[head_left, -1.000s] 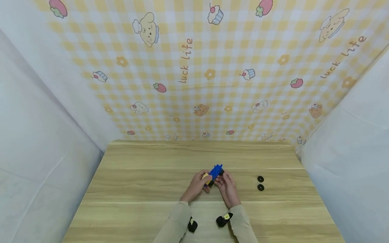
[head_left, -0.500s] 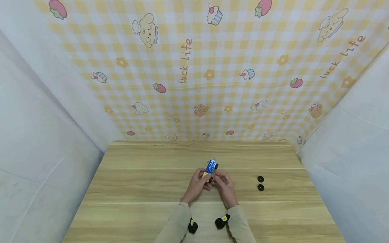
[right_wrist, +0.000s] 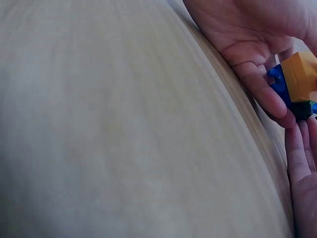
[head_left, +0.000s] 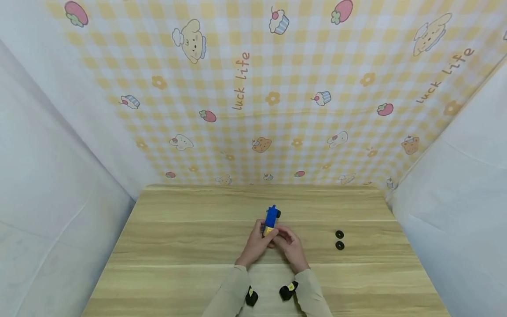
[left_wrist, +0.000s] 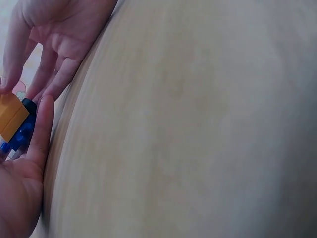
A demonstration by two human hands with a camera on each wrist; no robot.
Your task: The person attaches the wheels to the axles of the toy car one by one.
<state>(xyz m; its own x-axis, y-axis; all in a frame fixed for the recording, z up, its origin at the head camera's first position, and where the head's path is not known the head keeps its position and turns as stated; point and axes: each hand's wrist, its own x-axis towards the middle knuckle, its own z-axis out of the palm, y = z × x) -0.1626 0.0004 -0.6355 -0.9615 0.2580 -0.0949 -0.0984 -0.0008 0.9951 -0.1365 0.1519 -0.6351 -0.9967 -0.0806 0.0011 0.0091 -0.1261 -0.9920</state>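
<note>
My left hand (head_left: 255,247) grips a small toy car (head_left: 271,215) by its yellow rear end, over the middle of the table. The car's body is blue, and a black wheel (head_left: 278,214) shows at its far right corner. At the yellow end's right side, the fingers of my right hand (head_left: 293,250) pinch the car, hiding the near right wheel. The left wrist view shows the yellow block (left_wrist: 13,116) above blue studded parts, with fingers from both hands around it. From the right wrist, a blue piece (right_wrist: 278,82) juts out beside the yellow block (right_wrist: 298,78).
Two black rubber tyres (head_left: 339,240) lie on the wooden table (head_left: 190,237) to the right of the hands. Black wrist cameras (head_left: 288,291) sit at both sleeves. A yellow checked cloth (head_left: 301,79) hangs behind the table, with white sheets (head_left: 455,176) at the sides.
The toy car has turned to point more straight away and shifted slightly left. My right hand has moved from its far wheel back to the near end; the left keeps its grip.
</note>
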